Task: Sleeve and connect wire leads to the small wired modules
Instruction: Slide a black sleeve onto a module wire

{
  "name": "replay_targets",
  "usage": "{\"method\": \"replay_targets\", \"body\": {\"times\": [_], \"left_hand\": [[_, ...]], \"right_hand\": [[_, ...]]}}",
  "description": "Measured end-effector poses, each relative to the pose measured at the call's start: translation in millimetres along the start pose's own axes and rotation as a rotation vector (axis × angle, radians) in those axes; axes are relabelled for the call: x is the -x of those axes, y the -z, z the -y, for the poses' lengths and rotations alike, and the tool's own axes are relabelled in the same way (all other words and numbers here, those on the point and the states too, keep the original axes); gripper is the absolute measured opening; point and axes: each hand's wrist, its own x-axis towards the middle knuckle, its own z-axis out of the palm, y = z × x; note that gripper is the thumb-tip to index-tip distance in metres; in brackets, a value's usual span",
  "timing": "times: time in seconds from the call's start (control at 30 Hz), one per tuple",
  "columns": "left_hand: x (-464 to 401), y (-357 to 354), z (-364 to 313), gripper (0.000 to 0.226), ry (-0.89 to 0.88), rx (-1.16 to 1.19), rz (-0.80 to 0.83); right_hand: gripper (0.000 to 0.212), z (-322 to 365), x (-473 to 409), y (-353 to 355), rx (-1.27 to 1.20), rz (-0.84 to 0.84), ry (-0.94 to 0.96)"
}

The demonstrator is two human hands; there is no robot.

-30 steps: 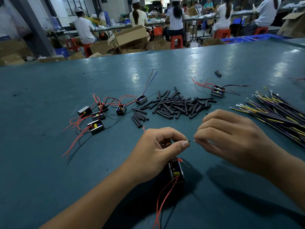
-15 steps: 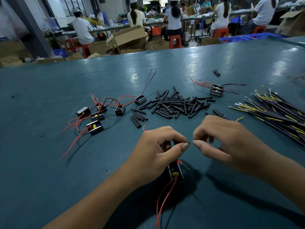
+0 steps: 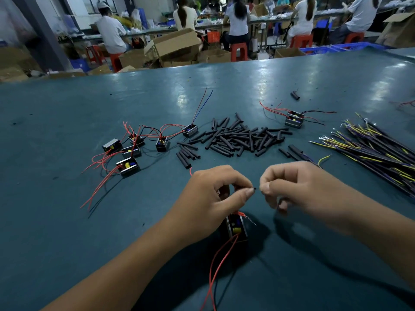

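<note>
My left hand [image 3: 215, 196] pinches a thin dark wire end between thumb and forefinger. Just below it a small black module [image 3: 236, 228] with a yellow part rests on the table, its red leads [image 3: 215, 270] trailing toward me. My right hand [image 3: 298, 189] pinches the end of another lead, and the two tips meet in the small gap between my hands. A sleeved lead with a yellow tip [image 3: 323, 158] shows behind my right hand. A heap of short black sleeves [image 3: 242, 138] lies beyond my hands.
Several small modules with red leads [image 3: 132, 151] sit at the left of the teal table [image 3: 56, 221]. One more module [image 3: 294, 120] lies at the back right. A bundle of dark and yellow wire leads [image 3: 377, 151] fills the right side. People work at benches behind.
My right hand has drawn slightly nearer and lower, uncovering the sleeved lead behind it. Both hands keep pinching the wire ends together. The module has stayed in place.
</note>
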Motion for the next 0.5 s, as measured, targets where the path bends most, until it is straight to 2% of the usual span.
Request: {"method": "replay_targets", "body": {"times": [0.13,0.23,0.37,0.5], "left_hand": [[1.0,-2.8,2.4,0.008,0.127,0.192,0.037],[0.4,-4.5,2.4,0.009,0.144,0.236,0.060],[0.9,-4.7,2.5,0.007,0.156,0.245,0.062],[0.4,-4.9,1.8,0.008,0.145,0.225,0.056]], "right_hand": [[0.007,-5.6,-0.4,10.2,0.789,-0.209,0.636],[0.012,-8.0,-3.3,11.7,1.064,-0.261,0.908],[0.016,-7.9,-2.6,19.1,1.157,-0.255,1.005],[0.019,-6.8,-1.8,20.4,1.133,-0.196,0.971]]}}
